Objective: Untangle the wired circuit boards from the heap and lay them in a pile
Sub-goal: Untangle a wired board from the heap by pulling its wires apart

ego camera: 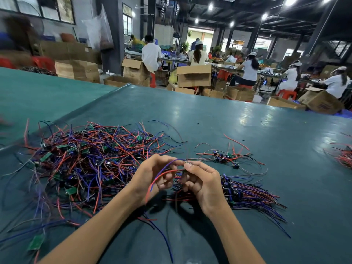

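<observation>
A big tangled heap (85,161) of small green circuit boards with red, blue and black wires lies on the left of the green table (209,119). An ordered pile (245,193) of wired boards lies to the right of my hands, wires fanned out rightwards. My left hand (154,174) pinches a red and a blue wire that loop down over its palm. My right hand (200,180) pinches a small dark circuit board (184,173) at the wires' end. Both hands hover just above the table between heap and pile.
A few loose wired boards (224,158) lie beyond my hands. Another bundle of wires (342,155) sits at the right edge. One green board (36,242) lies near the bottom left. Behind the table are cardboard boxes (194,75) and seated people working.
</observation>
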`<state>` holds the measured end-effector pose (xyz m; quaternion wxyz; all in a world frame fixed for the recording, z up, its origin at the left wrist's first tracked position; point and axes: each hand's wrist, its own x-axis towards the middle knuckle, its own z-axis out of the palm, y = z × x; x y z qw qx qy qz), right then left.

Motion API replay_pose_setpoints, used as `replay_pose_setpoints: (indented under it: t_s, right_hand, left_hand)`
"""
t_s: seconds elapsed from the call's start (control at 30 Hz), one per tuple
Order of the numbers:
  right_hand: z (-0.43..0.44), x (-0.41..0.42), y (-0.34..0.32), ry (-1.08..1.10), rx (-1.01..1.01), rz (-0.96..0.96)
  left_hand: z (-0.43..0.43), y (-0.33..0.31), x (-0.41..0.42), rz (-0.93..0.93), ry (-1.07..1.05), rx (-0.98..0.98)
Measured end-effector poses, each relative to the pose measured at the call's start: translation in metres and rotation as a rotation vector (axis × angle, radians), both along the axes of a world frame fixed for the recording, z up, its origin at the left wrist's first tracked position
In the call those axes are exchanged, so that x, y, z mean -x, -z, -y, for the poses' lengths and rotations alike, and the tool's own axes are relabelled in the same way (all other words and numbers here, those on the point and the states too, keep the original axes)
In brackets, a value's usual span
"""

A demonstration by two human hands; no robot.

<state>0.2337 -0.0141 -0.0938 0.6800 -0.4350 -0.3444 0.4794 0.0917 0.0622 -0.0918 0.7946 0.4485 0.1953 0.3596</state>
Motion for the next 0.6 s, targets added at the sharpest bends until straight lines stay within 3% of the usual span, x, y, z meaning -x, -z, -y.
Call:
replay_pose_setpoints:
  t_s: [0.17, 0.33, 0.6]
  right_hand:
    - [0.002, 0.004, 0.0, -0.057, -0.005, 0.023]
    - [0.002, 0.007, 0.002, -0.088, -0.007, 0.041]
    - [0.001, 0.008, 0.004, -0.133, -0.006, 0.085]
  left_hand:
    - [0.002, 0.004, 0.0, 0.052, -0.017, -0.128]
    - [0.001, 0.01, -0.006, -0.013, -0.148, -0.103]
    - [0.0, 0.011, -0.001, -0.088, -0.088, -0.216]
